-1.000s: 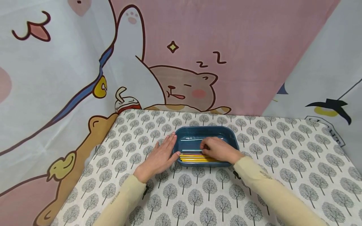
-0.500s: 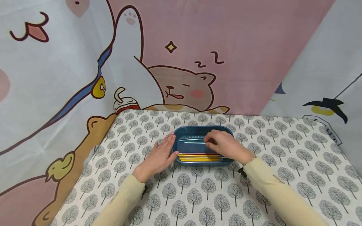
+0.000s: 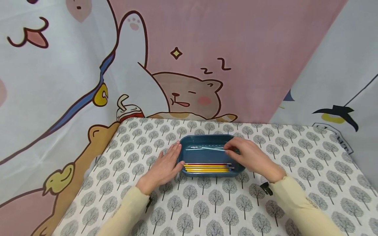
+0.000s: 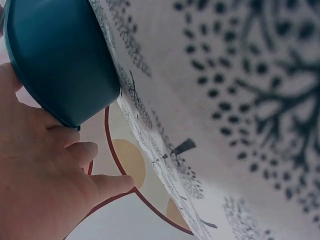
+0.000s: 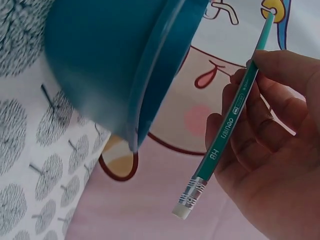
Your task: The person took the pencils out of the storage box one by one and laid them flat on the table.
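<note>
Tray on cloth | yellow pencils inside near edge | right fingers pinch green pencil | left fingers outstretched

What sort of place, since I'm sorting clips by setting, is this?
Probably an indoor tabletop workspace: a white cloth printed with grey trees covers the surface, pink-and-white cartoon-printed sheeting rises behind it, and a glossy dark-blue rounded rectangular tray holds slim yellow pencils.

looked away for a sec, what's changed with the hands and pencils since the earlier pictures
The right hand moved rightward and away from the yellow pencils, toward the tray's far side, bringing the green pencil it holds along. The yellow pencils' right ends, covered at first, now show. The left hand stayed at the tray's left end; tray and yellow pencils stayed put.
</note>
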Demonstrator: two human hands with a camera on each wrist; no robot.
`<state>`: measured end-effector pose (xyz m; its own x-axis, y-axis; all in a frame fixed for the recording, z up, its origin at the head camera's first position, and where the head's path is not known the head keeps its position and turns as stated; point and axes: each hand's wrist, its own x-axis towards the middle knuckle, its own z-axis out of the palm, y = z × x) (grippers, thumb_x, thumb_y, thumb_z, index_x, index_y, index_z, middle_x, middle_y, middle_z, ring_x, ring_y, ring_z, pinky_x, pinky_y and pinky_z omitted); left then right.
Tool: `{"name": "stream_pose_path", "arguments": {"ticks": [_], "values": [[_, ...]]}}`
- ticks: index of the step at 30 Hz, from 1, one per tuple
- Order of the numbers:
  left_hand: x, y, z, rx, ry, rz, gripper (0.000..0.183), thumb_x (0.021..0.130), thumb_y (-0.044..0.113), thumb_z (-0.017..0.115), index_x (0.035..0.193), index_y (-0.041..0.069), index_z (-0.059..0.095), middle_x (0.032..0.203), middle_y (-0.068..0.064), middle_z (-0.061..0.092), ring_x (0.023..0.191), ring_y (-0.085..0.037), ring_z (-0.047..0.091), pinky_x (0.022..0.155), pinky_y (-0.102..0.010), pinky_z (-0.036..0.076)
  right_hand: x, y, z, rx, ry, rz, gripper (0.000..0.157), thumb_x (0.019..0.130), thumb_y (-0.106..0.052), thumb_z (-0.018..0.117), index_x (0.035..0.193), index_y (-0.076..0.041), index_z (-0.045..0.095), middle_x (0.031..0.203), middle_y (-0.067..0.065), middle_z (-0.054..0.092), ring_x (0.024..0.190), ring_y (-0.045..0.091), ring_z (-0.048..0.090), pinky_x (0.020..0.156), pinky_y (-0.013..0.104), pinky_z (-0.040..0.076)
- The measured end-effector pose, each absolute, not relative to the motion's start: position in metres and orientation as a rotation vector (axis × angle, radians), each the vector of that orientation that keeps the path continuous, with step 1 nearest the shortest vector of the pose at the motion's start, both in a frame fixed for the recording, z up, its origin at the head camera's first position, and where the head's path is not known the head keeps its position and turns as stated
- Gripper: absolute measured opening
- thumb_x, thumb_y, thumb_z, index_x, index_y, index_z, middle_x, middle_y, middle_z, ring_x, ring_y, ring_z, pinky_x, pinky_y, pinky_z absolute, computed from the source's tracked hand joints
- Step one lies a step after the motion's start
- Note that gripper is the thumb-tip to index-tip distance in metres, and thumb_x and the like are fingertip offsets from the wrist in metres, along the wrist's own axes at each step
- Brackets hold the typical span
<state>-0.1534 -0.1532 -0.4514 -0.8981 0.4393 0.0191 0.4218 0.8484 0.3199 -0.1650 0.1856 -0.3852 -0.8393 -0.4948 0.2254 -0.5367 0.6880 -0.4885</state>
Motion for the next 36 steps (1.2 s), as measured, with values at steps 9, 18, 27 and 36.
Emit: {"name": "stream_pose_path", "arguments": {"ticks": [9, 18, 27, 36], "values": [[-0.152, -0.154, -0.454, 0.695, 2.972, 0.516, 0.07, 0.112, 0.043, 0.039, 0.166, 0.006, 0.015, 0.173, -0.008, 0.009, 0.157, -0.033, 0.017, 0.121, -0.067, 0.02, -0.154, 0.218, -0.385, 0.793, -2.786, 0.819, 0.014, 0.096, -0.008, 0.073, 0.108, -0.014, 0.077, 0.101, -0.007, 0.07, 0.091, 0.013, 0.067, 0.077, 0.041, 0.057], [-0.151, -0.155, -0.457, 0.69, 2.975, 0.527, 0.071, 0.112, 0.044, 0.039, 0.166, 0.006, 0.013, 0.173, -0.008, 0.008, 0.158, -0.031, 0.015, 0.122, -0.067, 0.019, -0.148, 0.251, -0.389, 0.695, -2.791, 0.789, 0.014, 0.097, -0.007, 0.072, 0.109, -0.014, 0.077, 0.104, -0.004, 0.071, 0.094, 0.018, 0.069, 0.077, 0.043, 0.058], [-0.152, -0.155, -0.456, 0.704, 2.981, 0.535, 0.071, 0.112, 0.044, 0.039, 0.166, 0.006, 0.013, 0.173, -0.009, 0.008, 0.157, -0.033, 0.017, 0.121, -0.068, 0.019, -0.152, 0.276, -0.395, 0.642, -2.789, 0.743, 0.012, 0.096, -0.008, 0.073, 0.107, -0.013, 0.076, 0.105, 0.0, 0.072, 0.089, 0.018, 0.066, 0.072, 0.038, 0.056], [-0.151, -0.155, -0.456, 0.692, 2.974, 0.529, 0.072, 0.111, 0.044, 0.039, 0.166, 0.006, 0.013, 0.173, -0.009, 0.009, 0.158, -0.031, 0.016, 0.122, -0.067, 0.019, -0.155, 0.296, -0.405, 0.56, -2.846, 0.735, 0.011, 0.096, -0.007, 0.073, 0.106, -0.008, 0.075, 0.102, 0.004, 0.071, 0.089, 0.021, 0.066, 0.073, 0.041, 0.056]]}}
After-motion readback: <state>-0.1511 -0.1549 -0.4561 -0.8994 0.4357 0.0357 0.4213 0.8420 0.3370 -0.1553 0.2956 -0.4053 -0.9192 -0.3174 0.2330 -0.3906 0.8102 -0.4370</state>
